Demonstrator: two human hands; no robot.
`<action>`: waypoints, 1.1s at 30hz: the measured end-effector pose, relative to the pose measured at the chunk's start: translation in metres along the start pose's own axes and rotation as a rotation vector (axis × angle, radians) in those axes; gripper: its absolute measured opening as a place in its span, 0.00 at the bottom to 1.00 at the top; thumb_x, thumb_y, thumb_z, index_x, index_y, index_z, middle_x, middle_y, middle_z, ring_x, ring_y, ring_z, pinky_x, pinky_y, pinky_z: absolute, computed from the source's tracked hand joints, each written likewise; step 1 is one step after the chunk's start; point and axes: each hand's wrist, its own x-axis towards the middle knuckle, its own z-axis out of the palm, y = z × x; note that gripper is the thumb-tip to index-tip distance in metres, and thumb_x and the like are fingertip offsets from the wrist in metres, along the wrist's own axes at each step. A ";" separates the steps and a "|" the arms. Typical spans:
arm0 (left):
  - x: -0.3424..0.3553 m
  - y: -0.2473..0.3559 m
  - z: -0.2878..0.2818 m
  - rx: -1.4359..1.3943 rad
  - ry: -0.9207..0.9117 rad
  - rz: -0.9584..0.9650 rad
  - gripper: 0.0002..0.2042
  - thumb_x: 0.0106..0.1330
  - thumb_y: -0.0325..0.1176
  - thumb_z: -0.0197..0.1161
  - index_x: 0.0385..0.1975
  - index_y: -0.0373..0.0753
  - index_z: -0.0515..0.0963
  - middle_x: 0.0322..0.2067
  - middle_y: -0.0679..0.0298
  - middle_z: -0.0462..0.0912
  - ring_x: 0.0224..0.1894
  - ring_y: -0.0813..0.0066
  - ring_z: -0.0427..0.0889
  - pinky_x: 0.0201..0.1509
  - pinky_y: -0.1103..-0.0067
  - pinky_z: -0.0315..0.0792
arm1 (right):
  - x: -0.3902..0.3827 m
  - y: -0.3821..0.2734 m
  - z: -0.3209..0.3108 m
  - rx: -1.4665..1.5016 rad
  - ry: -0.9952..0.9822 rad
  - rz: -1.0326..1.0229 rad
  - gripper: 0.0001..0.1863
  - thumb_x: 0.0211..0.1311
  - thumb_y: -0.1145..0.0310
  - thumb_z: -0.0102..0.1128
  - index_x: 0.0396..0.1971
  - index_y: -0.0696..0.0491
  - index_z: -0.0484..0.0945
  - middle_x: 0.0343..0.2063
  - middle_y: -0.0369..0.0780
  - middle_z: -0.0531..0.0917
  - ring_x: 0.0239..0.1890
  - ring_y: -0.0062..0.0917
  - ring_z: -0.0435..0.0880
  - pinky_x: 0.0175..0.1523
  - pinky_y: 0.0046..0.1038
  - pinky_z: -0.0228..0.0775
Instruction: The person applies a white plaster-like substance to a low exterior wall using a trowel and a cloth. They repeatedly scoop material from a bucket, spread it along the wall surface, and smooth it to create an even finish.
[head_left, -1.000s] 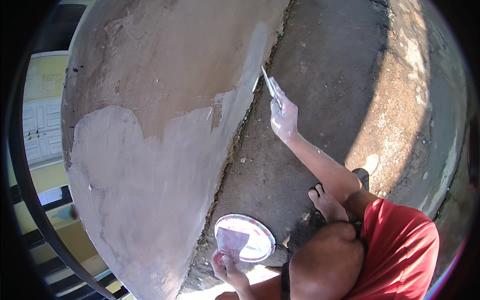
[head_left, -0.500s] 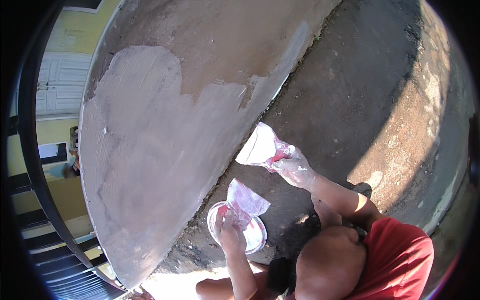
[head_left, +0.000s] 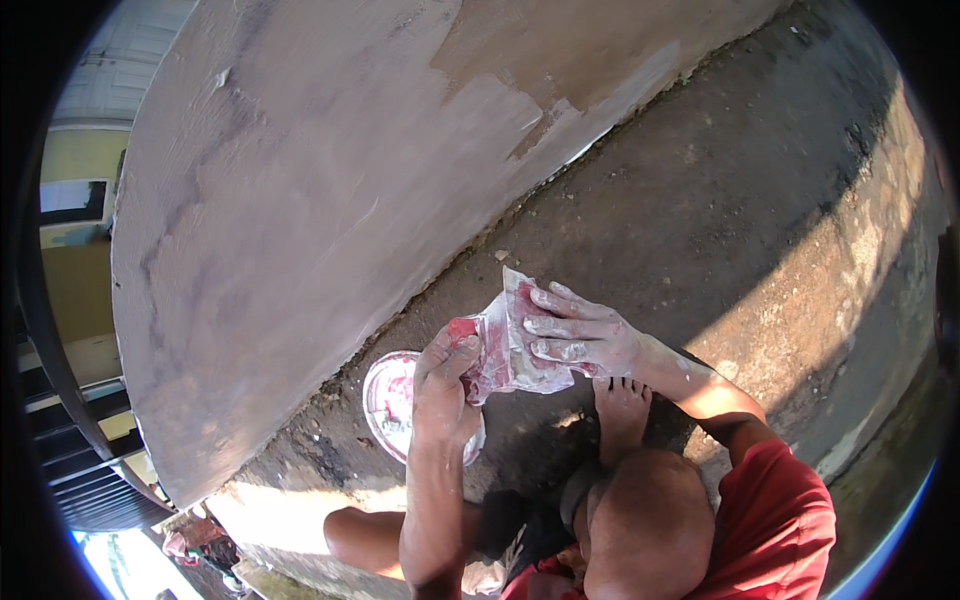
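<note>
My left hand (head_left: 442, 385) grips a red, putty-smeared spreader (head_left: 488, 362), thumb on its near face. My right hand (head_left: 592, 338) has its fingers stretched across the back of a second spreader (head_left: 524, 368), pressed close to the first one. White putty coats both blades and my right fingers. The two blades meet or overlap in front of me; the exact contact is hidden. Below and left of them, a round white tub (head_left: 385, 400) with red smears stands on the ground, partly behind my left hand and wrist.
A large wall (head_left: 290, 220) rises on the left, with pale putty over part of its brown surface (head_left: 520, 50). Dark soil (head_left: 690, 200) runs along its base, with a sunlit strip (head_left: 800, 290) to the right. A dark railing (head_left: 70, 390) is at far left. My bare foot (head_left: 622, 405) is near my right hand.
My right hand has come down and left with its spreader, meeting the left one. My left hand has lifted its spreader from over the tub. The view has shifted.
</note>
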 end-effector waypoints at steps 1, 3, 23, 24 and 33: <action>-0.001 0.002 0.001 -0.019 0.010 0.012 0.12 0.72 0.23 0.54 0.51 0.27 0.77 0.43 0.54 0.87 0.43 0.69 0.88 0.51 0.74 0.81 | -0.008 0.002 0.001 -0.017 0.016 0.042 0.31 0.52 0.70 0.73 0.60 0.47 0.82 0.67 0.39 0.78 0.73 0.43 0.70 0.78 0.52 0.60; 0.000 0.005 -0.003 -0.057 0.042 0.059 0.12 0.73 0.23 0.56 0.53 0.29 0.77 0.45 0.57 0.86 0.44 0.70 0.87 0.52 0.73 0.81 | -0.021 0.008 -0.001 -0.064 0.013 0.086 0.30 0.51 0.70 0.73 0.59 0.48 0.82 0.67 0.39 0.78 0.73 0.43 0.71 0.77 0.51 0.61; 0.040 -0.046 -0.010 1.265 -0.266 1.159 0.20 0.56 0.13 0.65 0.48 0.38 0.81 0.50 0.48 0.88 0.52 0.49 0.88 0.59 0.61 0.82 | -0.021 -0.025 0.005 1.696 0.915 1.092 0.26 0.60 0.81 0.54 0.61 0.59 0.73 0.55 0.45 0.82 0.57 0.35 0.83 0.66 0.41 0.75; 0.040 -0.044 -0.017 1.287 -0.233 1.131 0.19 0.58 0.13 0.65 0.49 0.38 0.81 0.49 0.48 0.88 0.52 0.49 0.88 0.58 0.62 0.82 | -0.022 -0.025 -0.001 1.705 0.933 1.071 0.26 0.60 0.80 0.54 0.61 0.59 0.73 0.55 0.45 0.82 0.58 0.35 0.83 0.67 0.41 0.75; 0.028 -0.071 -0.079 1.080 0.324 0.871 0.14 0.76 0.27 0.57 0.56 0.28 0.76 0.46 0.47 0.87 0.48 0.55 0.88 0.54 0.68 0.79 | 0.022 0.060 -0.145 0.720 1.069 0.733 0.23 0.63 0.79 0.58 0.60 0.60 0.76 0.52 0.43 0.85 0.57 0.29 0.84 0.62 0.32 0.76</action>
